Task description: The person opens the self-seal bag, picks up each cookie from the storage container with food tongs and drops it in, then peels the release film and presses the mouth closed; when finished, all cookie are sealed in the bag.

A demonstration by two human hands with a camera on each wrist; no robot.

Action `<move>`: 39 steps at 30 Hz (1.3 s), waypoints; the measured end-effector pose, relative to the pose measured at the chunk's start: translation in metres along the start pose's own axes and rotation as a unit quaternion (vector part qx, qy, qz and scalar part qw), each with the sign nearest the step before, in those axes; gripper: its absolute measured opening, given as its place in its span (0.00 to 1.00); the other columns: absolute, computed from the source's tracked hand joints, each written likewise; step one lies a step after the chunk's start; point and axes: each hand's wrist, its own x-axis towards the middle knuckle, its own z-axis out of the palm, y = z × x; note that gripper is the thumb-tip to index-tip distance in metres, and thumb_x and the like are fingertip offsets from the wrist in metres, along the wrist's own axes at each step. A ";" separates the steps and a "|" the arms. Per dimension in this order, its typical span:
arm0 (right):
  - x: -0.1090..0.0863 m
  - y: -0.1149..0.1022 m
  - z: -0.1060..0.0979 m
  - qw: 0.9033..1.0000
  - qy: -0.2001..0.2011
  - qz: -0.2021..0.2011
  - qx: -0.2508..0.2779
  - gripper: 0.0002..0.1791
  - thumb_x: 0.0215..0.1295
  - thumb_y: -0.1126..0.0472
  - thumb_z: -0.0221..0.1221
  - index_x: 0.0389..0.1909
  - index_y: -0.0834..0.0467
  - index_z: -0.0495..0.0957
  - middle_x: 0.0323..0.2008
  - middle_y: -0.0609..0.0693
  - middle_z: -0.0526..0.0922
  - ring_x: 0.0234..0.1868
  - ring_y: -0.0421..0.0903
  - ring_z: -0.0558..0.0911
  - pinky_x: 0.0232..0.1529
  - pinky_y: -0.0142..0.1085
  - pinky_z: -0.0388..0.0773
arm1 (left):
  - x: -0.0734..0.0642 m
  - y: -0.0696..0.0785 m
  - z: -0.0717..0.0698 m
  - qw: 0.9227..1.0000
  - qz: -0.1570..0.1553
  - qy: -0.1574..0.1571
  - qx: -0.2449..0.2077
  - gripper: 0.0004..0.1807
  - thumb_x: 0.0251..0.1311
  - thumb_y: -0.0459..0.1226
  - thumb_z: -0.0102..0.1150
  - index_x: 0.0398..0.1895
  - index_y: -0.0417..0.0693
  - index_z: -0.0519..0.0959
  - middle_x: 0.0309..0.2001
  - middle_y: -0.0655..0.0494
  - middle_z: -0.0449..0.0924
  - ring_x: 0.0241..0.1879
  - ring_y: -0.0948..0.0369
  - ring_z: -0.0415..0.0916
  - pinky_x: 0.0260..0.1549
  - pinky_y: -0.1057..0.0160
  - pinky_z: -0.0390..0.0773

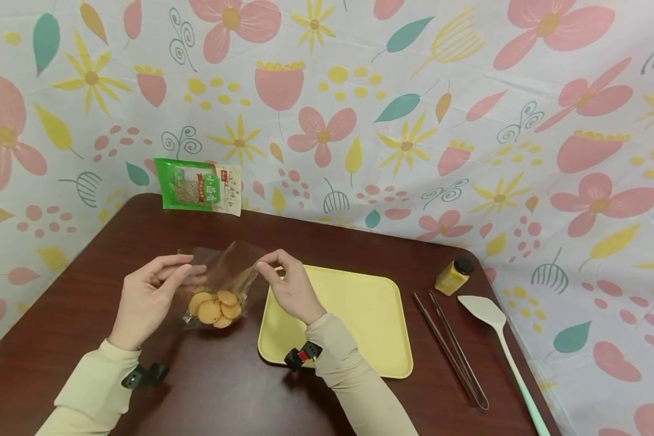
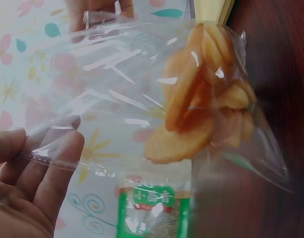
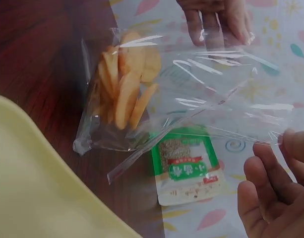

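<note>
A clear plastic bag (image 1: 233, 264) hangs above the table between my hands, with several round, golden biscuits (image 1: 209, 311) gathered in its bottom. My left hand (image 1: 144, 298) pinches one upper edge of the bag; in the left wrist view its fingers (image 2: 60, 161) lie against the film. At the opposite upper edge, my right hand (image 1: 298, 292) pinches the film between thumb and forefinger. The right wrist view shows the biscuits (image 3: 127, 84) bunched away from the bag's top and the right thumb (image 3: 296, 145) on the rim.
Right of the bag lies a yellow tray (image 1: 360, 315), partly under my right forearm. Beyond it are metal tongs (image 1: 452, 348), a yellow jar (image 1: 453, 277) with a black lid and a white spatula (image 1: 487, 312). A green-and-white packet (image 1: 198, 186) leans against the flowered cloth (image 1: 327, 91) behind.
</note>
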 end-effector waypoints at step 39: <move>0.010 0.014 -0.008 0.999 -0.036 0.009 0.009 0.08 0.69 0.60 0.58 0.38 0.60 0.82 0.42 0.52 0.84 0.39 0.50 0.80 0.40 0.39 0.78 | 0.006 -0.031 -0.017 0.995 -0.079 -0.049 -0.029 0.13 0.66 0.33 0.58 0.48 0.31 0.80 0.39 0.48 0.87 0.39 0.56 0.85 0.35 0.60 0.84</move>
